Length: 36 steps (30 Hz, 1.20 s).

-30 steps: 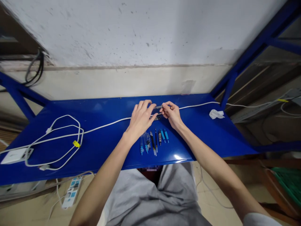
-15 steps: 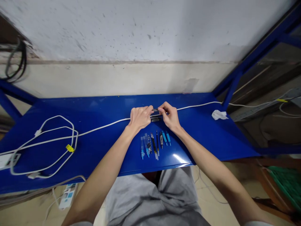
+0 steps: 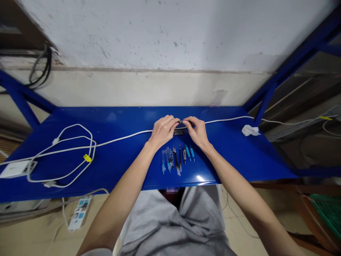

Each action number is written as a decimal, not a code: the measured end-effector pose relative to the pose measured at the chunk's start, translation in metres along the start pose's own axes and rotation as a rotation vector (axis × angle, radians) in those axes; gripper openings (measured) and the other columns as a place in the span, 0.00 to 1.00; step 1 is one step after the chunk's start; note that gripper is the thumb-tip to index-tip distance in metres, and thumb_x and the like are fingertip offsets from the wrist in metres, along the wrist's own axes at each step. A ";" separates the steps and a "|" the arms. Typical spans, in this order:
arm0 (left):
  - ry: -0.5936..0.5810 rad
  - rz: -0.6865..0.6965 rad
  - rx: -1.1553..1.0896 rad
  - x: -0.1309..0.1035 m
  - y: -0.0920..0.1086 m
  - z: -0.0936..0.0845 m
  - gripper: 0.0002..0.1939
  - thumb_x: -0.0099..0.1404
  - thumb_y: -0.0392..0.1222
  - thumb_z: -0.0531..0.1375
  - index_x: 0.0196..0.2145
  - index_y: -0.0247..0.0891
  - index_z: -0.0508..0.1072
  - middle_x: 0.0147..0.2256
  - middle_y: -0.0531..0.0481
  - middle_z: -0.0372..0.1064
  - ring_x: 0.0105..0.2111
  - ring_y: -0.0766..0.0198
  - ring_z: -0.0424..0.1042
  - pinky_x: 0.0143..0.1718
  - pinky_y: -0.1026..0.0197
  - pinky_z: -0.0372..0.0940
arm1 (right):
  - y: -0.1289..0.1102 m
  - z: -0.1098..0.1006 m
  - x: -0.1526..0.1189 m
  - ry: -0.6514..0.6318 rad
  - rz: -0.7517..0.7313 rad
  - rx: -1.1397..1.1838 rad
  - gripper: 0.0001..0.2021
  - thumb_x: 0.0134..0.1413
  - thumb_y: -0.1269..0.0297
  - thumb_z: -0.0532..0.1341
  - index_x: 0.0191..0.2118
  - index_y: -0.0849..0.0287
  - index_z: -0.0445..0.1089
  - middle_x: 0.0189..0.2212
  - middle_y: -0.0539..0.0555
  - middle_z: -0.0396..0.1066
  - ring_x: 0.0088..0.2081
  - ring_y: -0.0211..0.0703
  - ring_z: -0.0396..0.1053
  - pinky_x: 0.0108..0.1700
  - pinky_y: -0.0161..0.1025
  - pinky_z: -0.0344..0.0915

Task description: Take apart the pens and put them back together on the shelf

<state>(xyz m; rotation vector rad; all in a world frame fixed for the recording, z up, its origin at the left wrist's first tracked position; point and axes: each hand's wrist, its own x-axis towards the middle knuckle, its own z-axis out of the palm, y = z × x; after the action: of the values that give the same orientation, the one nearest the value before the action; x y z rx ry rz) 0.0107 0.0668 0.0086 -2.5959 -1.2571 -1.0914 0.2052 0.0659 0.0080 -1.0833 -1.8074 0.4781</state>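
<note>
Gray pen part (image 3: pixel 181 122): between your two hands, just above the far half of the blue counter (image 3: pixel 125 170); its long axis runs roughly left to right.
Left hand (image 3: pixel 163 129): your thumb and fingers appear pinched together on the part's left end.
Right hand (image 3: pixel 197 132): your thumb and fingers appear closed on its right end, mostly covering it; neither hand is nearer, as both meet at the part.
Dark pens (image 3: pixel 179 132): lying crosswise just below the held part, toward you, between your hands and partly hidden; you cannot tell their exact number.
White cable (image 3: pixel 119 138): crossing the counter under both hands, close to the held part, the nearest thing in the way.
Row toward you: clear barrels with blue tips (image 3: pixel 163 161), black refills (image 3: pixel 176 160), a gray-and-black grip (image 3: pixel 184 155) and two blue grips (image 3: pixel 188 152), side by side, their long axes pointing roughly toward you.
Far left: a looped white charging cable (image 3: pixel 93 142) with a yellow tag (image 3: pixel 87 158), well apart from your hands.
Far right: a crumpled tissue (image 3: pixel 250 130), also well apart.
</note>
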 end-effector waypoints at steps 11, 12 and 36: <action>-0.180 -0.227 0.208 0.000 0.008 -0.009 0.11 0.65 0.34 0.54 0.35 0.40 0.77 0.30 0.46 0.76 0.32 0.55 0.74 0.32 0.56 0.55 | -0.008 0.011 -0.004 -0.054 -0.058 0.114 0.16 0.69 0.53 0.57 0.35 0.58 0.72 0.30 0.51 0.71 0.30 0.41 0.66 0.35 0.38 0.61; -0.193 -0.250 0.209 0.000 0.009 -0.010 0.11 0.63 0.34 0.54 0.35 0.41 0.77 0.30 0.46 0.77 0.32 0.54 0.75 0.31 0.56 0.54 | -0.009 0.011 -0.004 -0.049 -0.105 0.102 0.14 0.69 0.54 0.57 0.38 0.58 0.73 0.33 0.53 0.73 0.34 0.43 0.68 0.39 0.39 0.63; -0.305 -0.290 0.247 0.006 0.020 -0.011 0.15 0.72 0.39 0.49 0.41 0.38 0.76 0.34 0.41 0.78 0.36 0.50 0.77 0.31 0.56 0.56 | -0.005 0.003 -0.001 -0.152 -0.100 -0.072 0.12 0.68 0.53 0.59 0.48 0.55 0.72 0.39 0.55 0.74 0.42 0.50 0.68 0.47 0.46 0.64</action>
<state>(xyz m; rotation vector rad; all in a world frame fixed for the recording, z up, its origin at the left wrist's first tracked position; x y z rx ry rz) 0.0209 0.0540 0.0258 -2.5085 -1.7503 -0.5298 0.2003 0.0628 0.0092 -1.0226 -2.0149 0.4485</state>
